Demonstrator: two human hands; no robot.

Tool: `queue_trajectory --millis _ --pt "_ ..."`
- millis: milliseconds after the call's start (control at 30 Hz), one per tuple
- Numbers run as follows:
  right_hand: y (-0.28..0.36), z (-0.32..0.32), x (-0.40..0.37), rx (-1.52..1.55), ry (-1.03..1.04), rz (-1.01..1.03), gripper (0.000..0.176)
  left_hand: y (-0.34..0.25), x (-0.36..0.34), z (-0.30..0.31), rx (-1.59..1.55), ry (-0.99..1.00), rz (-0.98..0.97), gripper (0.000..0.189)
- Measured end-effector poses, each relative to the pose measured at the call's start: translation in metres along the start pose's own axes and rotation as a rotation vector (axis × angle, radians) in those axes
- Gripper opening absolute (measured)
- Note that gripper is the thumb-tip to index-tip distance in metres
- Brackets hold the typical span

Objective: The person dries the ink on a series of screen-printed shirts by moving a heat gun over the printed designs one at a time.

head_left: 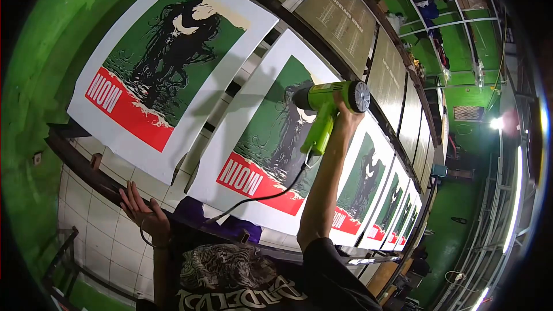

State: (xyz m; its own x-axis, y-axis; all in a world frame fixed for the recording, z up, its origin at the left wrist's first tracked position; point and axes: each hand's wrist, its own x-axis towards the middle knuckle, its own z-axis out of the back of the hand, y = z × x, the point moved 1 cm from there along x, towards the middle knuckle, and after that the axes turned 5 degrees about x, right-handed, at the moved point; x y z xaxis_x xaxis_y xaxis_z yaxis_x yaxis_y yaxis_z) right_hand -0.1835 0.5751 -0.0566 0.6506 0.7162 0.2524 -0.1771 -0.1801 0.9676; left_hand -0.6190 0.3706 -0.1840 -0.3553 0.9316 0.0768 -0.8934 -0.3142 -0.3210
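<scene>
My right hand point(347, 116) grips a green heat gun point(324, 98), its dark nozzle pointing left over a printed sheet point(271, 132) with a green, black and red picture. A black cord point(282, 193) runs from the handle down to the lower left. My left hand point(141, 210) holds nothing, its fingers apart, beside the dark metal rail point(109, 190). Another printed sheet point(173, 63) with the same picture lies at the upper left, its lower edge slightly curled. Part of the heat gun's grip is hidden by my fingers.
Several similar printed sheets point(364, 178) continue in a row to the lower right. Behind a dark rail lie brownish panels with small print point(340, 17). A purple cloth point(236, 231) is under the near edge. Metal shelving point(461, 23) and a green wall point(34, 80) stand around.
</scene>
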Motion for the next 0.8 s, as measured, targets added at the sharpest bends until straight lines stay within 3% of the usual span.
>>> queue_trajectory --millis 133,167,300,467,600,667,800 --pt "0.004 0.002 -0.002 -0.046 0.064 0.068 0.035 -0.001 0.002 0.001 -0.004 0.0 0.005 0.061" --pt "-0.003 0.003 0.0 0.08 0.049 0.069 0.036 -0.001 0.002 0.002 -0.013 0.001 0.005 0.061" --pt "-0.004 0.008 -0.002 -0.075 0.025 -0.006 0.04 0.001 0.0 -0.001 0.014 -0.005 -0.012 0.06" --pt "-0.002 0.011 -0.003 -0.018 -0.032 0.01 0.039 0.001 -0.001 -0.001 0.01 -0.032 0.004 0.059" --pt "0.001 0.011 -0.004 -0.056 0.047 0.018 0.041 0.001 -0.001 -0.001 0.005 -0.055 0.044 0.06" --pt "0.0 0.011 -0.004 0.037 -0.061 0.013 0.04 -0.001 -0.001 0.0 -0.014 -0.081 0.054 0.061" --pt "0.0 0.012 -0.003 -0.062 -0.031 0.039 0.041 0.004 -0.004 -0.003 -0.003 -0.095 0.06 0.062"
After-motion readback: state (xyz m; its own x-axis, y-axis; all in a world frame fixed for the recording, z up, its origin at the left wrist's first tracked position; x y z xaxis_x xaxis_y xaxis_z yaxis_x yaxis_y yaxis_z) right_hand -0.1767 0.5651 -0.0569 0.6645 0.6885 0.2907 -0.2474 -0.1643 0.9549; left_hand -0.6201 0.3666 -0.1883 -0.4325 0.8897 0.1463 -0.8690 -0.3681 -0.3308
